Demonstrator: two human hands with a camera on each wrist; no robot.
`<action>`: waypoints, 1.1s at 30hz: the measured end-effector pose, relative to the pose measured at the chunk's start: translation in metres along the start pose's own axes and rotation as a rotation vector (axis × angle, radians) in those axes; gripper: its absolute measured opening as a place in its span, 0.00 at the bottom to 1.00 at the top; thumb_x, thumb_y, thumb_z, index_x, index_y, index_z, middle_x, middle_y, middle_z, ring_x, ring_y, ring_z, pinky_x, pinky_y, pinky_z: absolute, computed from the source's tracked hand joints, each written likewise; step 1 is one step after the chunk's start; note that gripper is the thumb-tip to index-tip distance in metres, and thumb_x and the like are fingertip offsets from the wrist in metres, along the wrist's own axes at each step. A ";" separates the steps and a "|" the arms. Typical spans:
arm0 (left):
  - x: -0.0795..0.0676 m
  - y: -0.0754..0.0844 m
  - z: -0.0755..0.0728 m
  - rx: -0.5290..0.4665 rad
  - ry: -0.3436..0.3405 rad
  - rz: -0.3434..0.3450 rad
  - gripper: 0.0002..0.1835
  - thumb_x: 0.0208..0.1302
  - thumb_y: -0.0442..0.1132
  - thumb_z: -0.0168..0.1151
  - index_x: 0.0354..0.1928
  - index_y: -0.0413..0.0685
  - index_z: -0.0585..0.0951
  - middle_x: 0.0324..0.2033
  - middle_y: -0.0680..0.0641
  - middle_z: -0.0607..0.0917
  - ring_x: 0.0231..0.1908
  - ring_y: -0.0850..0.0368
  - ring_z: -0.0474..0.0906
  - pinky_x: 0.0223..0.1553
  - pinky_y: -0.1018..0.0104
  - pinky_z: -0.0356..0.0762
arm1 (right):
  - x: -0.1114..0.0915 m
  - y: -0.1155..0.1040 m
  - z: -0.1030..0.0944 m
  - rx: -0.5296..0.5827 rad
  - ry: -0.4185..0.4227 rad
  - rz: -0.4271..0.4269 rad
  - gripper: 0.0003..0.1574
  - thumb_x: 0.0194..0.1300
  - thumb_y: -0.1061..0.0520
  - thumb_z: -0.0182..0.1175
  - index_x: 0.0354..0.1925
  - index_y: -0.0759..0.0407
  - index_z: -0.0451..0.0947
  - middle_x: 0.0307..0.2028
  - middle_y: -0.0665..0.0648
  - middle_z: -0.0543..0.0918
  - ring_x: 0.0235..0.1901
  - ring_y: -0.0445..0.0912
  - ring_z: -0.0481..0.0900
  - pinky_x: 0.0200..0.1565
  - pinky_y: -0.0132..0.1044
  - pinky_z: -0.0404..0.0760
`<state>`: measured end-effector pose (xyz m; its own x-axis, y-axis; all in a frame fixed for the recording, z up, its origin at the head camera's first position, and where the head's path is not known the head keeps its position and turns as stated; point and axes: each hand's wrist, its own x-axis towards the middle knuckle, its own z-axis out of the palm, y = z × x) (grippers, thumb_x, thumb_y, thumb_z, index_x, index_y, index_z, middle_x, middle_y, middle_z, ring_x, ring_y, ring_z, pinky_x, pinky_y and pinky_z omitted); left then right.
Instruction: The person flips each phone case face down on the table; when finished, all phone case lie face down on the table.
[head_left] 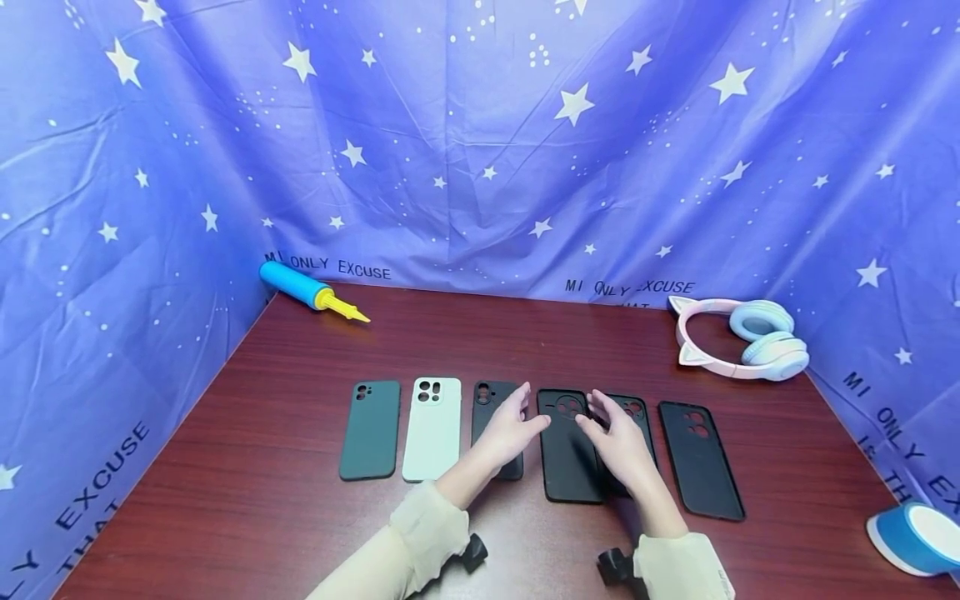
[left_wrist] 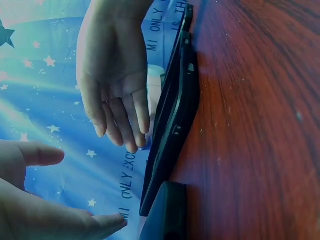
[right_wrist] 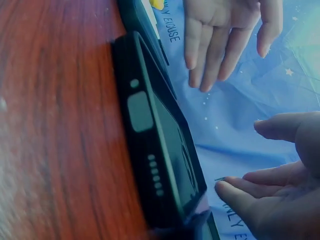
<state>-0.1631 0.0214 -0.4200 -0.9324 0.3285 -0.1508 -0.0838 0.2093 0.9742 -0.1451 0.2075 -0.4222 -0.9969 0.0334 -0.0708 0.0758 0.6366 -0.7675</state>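
Several phone cases lie in a row on the table. My left hand (head_left: 507, 435), fingers extended and thumb apart, overlaps a dark case (head_left: 486, 414) in the head view. My right hand (head_left: 619, 433) faces it, overlapping another black case (head_left: 639, 412) with a camera cutout. Between the hands lies a black case (head_left: 568, 467), hollow side up; its edge with port holes (right_wrist: 140, 111) shows close in the right wrist view. Both palms turn toward each other above the cases, and neither hand holds anything.
A green case (head_left: 371, 433) and a pale case (head_left: 432, 437) lie to the left, another black case (head_left: 701, 462) to the right. A blue and yellow hand pump (head_left: 300, 287) is at the back left, cat-ear headphones (head_left: 776, 354) at the back right. A blue-and-white round object (head_left: 918, 537) sits front right.
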 end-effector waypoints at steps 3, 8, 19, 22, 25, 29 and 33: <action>0.001 -0.001 0.003 0.028 -0.021 -0.011 0.39 0.66 0.39 0.56 0.73 0.33 0.53 0.71 0.31 0.60 0.71 0.36 0.58 0.70 0.45 0.61 | -0.001 0.000 -0.001 -0.050 -0.012 0.019 0.38 0.72 0.52 0.52 0.71 0.70 0.54 0.67 0.69 0.68 0.68 0.61 0.66 0.68 0.59 0.63; 0.001 -0.003 0.004 0.063 -0.066 -0.033 0.39 0.65 0.39 0.57 0.73 0.32 0.53 0.71 0.32 0.60 0.71 0.38 0.58 0.69 0.45 0.62 | -0.002 0.000 -0.002 -0.080 -0.038 0.034 0.39 0.71 0.51 0.52 0.71 0.70 0.56 0.66 0.71 0.69 0.67 0.62 0.66 0.68 0.61 0.61; 0.001 -0.007 0.002 0.141 -0.173 -0.036 0.39 0.66 0.40 0.58 0.73 0.32 0.53 0.70 0.32 0.62 0.70 0.39 0.61 0.69 0.46 0.62 | -0.003 0.001 -0.001 -0.070 -0.054 0.047 0.38 0.71 0.51 0.53 0.70 0.72 0.57 0.65 0.71 0.69 0.67 0.62 0.66 0.67 0.61 0.63; 0.001 -0.008 0.002 0.139 -0.157 -0.024 0.39 0.65 0.39 0.58 0.73 0.32 0.54 0.70 0.31 0.63 0.69 0.39 0.62 0.68 0.46 0.64 | -0.002 0.002 0.001 -0.051 -0.051 0.051 0.38 0.71 0.52 0.52 0.70 0.71 0.57 0.66 0.70 0.69 0.67 0.62 0.66 0.68 0.60 0.62; 0.000 -0.007 0.002 0.124 -0.136 -0.027 0.38 0.66 0.39 0.58 0.73 0.33 0.55 0.69 0.32 0.64 0.69 0.39 0.63 0.68 0.45 0.65 | -0.002 0.003 0.002 -0.036 -0.053 0.054 0.38 0.71 0.52 0.52 0.71 0.70 0.56 0.67 0.69 0.68 0.68 0.61 0.65 0.69 0.59 0.62; -0.001 -0.006 0.000 0.091 -0.123 -0.031 0.37 0.67 0.39 0.57 0.73 0.35 0.55 0.70 0.32 0.63 0.70 0.39 0.62 0.67 0.44 0.65 | -0.001 0.003 0.004 -0.018 -0.056 0.065 0.38 0.71 0.52 0.52 0.71 0.69 0.55 0.68 0.68 0.66 0.69 0.60 0.64 0.69 0.59 0.61; 0.000 -0.006 0.000 0.074 -0.118 -0.018 0.37 0.68 0.39 0.56 0.73 0.36 0.54 0.70 0.33 0.62 0.70 0.39 0.62 0.67 0.44 0.65 | -0.001 0.004 0.004 -0.005 -0.051 0.071 0.38 0.72 0.52 0.52 0.72 0.68 0.55 0.69 0.68 0.66 0.69 0.60 0.64 0.70 0.58 0.61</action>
<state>-0.1628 0.0198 -0.4260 -0.8830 0.4289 -0.1907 -0.0696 0.2821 0.9569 -0.1437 0.2064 -0.4278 -0.9867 0.0396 -0.1578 0.1465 0.6382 -0.7558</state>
